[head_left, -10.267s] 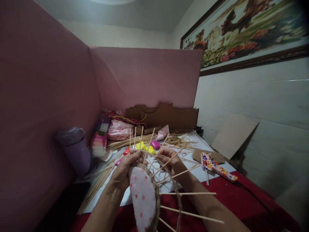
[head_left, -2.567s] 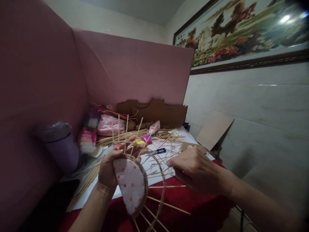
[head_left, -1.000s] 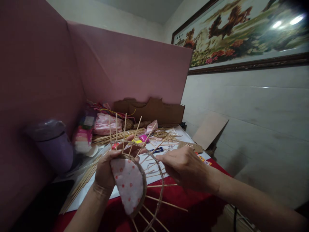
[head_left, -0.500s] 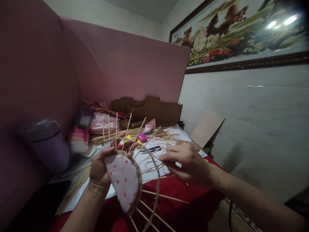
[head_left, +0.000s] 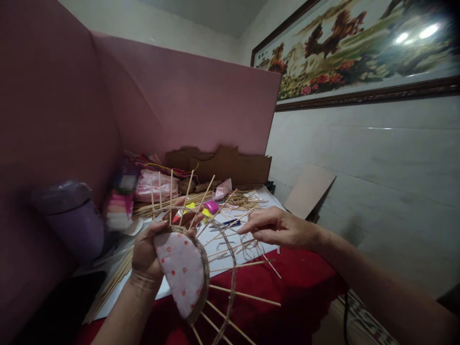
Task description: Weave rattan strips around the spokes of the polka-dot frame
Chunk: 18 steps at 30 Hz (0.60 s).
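My left hand [head_left: 146, 251] grips the edge of a half-round woven piece, its thumb in front and its fingers behind. A white panel with red dots [head_left: 182, 273] covers the middle, edged by a band of braided twine [head_left: 205, 275]. Thin wooden sticks [head_left: 244, 294] fan out from that band, and a wider arc of twine [head_left: 234, 273] crosses them. Right of the sticks, my right hand [head_left: 283, 227] has its fingers closed in a pinch on thin twine [head_left: 247, 249]. Loose loops of it hang below the fingertips.
A red cloth [head_left: 294, 278] and white sheet cover the table. Blue-handled scissors [head_left: 230, 224], a pink packet [head_left: 211, 206] and loose sticks lie behind the piece. A ball of twine [head_left: 187, 186] sits farther back by cardboard [head_left: 230, 165]. A lilac bin [head_left: 77, 225] stands left.
My right hand has shifted slightly up and right, away from the woven piece, and turned a little. The woven piece in my left hand has moved slightly left and tilted.
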Each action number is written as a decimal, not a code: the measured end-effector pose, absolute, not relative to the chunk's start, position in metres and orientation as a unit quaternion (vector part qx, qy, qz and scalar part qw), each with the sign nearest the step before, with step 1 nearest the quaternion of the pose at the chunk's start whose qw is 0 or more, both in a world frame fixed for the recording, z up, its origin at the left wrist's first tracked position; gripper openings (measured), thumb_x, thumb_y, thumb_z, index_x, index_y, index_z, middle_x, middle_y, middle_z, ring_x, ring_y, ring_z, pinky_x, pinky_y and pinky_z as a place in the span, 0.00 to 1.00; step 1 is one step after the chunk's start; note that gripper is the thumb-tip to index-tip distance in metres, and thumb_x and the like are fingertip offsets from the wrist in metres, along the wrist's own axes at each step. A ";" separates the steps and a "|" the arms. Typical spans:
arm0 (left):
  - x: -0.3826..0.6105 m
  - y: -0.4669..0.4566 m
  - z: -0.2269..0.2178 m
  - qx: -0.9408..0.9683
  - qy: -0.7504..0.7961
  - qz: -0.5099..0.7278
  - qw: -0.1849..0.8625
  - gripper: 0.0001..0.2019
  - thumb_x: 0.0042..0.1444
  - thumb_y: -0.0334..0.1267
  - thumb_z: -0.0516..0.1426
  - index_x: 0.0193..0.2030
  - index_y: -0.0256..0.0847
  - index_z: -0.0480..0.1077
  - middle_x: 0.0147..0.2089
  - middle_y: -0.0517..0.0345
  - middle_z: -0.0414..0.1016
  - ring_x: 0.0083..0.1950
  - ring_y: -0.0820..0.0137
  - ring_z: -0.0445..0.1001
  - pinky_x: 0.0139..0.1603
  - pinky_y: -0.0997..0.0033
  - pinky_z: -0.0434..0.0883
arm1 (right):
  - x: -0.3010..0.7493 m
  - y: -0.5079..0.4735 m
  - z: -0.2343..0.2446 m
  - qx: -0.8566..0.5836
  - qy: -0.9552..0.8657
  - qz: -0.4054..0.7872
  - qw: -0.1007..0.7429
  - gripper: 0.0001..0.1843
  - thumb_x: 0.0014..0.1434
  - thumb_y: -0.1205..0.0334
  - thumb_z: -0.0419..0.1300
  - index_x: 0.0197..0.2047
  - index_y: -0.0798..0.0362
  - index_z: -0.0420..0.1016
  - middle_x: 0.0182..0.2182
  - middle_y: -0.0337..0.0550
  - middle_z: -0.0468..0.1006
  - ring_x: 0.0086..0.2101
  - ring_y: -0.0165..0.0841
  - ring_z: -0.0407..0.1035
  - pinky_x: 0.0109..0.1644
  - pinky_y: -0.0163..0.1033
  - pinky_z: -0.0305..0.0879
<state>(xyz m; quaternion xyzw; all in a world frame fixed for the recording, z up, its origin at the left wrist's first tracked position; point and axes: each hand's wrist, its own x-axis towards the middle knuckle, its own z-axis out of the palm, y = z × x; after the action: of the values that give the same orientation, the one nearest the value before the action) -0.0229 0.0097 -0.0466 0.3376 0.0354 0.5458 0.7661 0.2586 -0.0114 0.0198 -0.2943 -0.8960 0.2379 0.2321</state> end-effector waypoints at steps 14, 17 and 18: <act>-0.025 0.013 -0.053 0.343 -0.011 0.529 0.776 0.32 0.53 0.29 0.45 0.66 0.44 0.44 0.54 0.42 0.71 0.55 0.54 0.67 0.46 0.55 0.71 | 0.246 0.010 -0.025 -0.253 -0.749 0.543 0.284 0.09 0.48 0.65 0.65 0.36 0.52 0.80 0.25 0.41 0.78 0.23 0.23 0.65 0.25 0.28 0.59; -0.026 0.012 -0.052 0.335 -0.005 0.525 0.782 0.32 0.53 0.30 0.46 0.66 0.45 0.45 0.56 0.42 0.69 0.56 0.54 0.66 0.48 0.55 0.70 | 0.240 0.009 -0.030 -0.246 -0.748 0.546 0.286 0.10 0.47 0.64 0.66 0.36 0.53 0.80 0.25 0.42 0.79 0.24 0.23 0.67 0.28 0.29 0.62; -0.026 0.012 -0.051 0.334 -0.001 0.526 0.782 0.32 0.53 0.29 0.46 0.66 0.44 0.45 0.56 0.42 0.69 0.56 0.54 0.66 0.48 0.54 0.70 | 0.240 0.009 -0.031 -0.246 -0.747 0.549 0.284 0.10 0.47 0.64 0.66 0.36 0.53 0.80 0.26 0.42 0.79 0.25 0.24 0.68 0.30 0.30 0.63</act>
<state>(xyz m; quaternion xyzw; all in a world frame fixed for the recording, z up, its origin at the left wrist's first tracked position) -0.0264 0.0123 -0.0513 0.3340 -0.0008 0.5265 0.7818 0.2397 0.0092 -0.0308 -0.2458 -0.7469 0.5486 0.2842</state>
